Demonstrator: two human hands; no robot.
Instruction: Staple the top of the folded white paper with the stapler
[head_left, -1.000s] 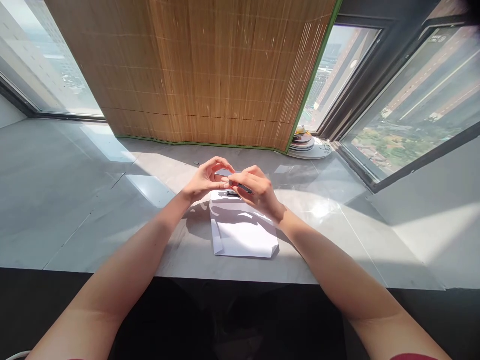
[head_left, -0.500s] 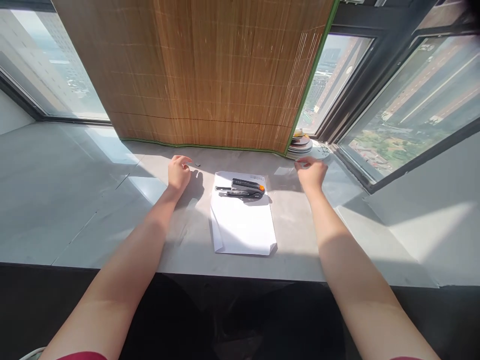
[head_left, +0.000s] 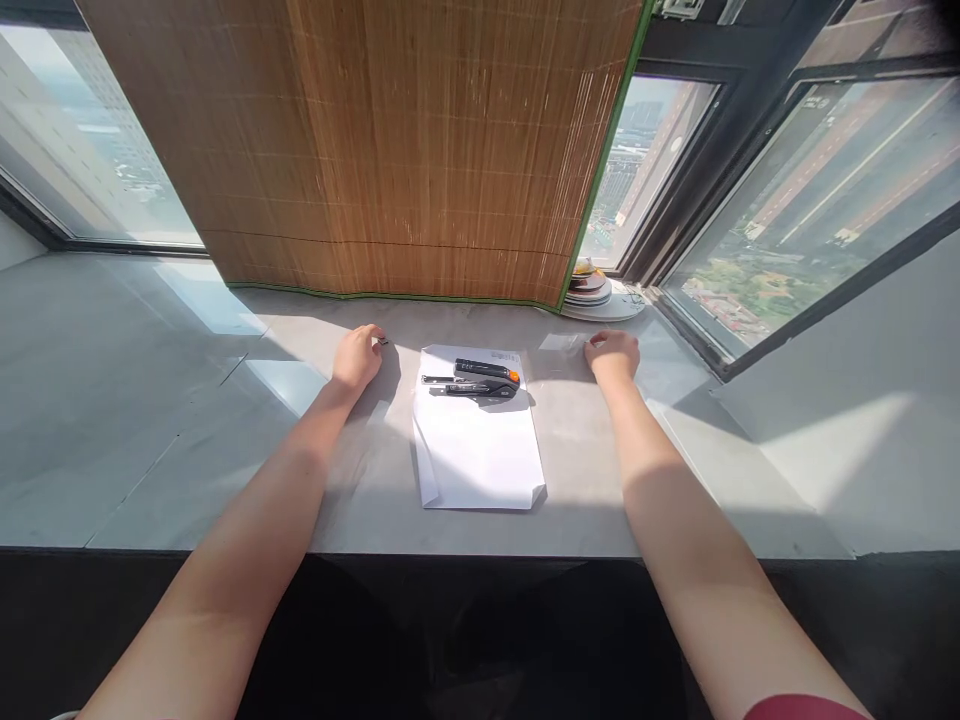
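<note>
My left hand (head_left: 358,356) rests low over the sill, left of the paper, its thumb and fingertips closed at a small dark strip (head_left: 383,341) too small to name surely. On the right, my right hand (head_left: 613,354) is curled close to the sill with its fingertips together; whatever they hold, if anything, is hidden. Between the hands lies a stack of white paper (head_left: 480,450) with curled lower corners. A black stapler (head_left: 480,380) with an orange tip lies across its upper part, its arms spread apart and pointing left.
A grey windowsill (head_left: 360,520) carries everything. Behind it hangs a brown bamboo blind (head_left: 420,150) with green edging. Stacked plates (head_left: 589,292) stand at the back right by the window frame (head_left: 675,200). A white wall (head_left: 862,430) closes the right side.
My left hand has come down onto the small dark strip, which lay apart from it before. My right hand has lowered towards the sill, its fingers more curled. The view has shifted slightly.
</note>
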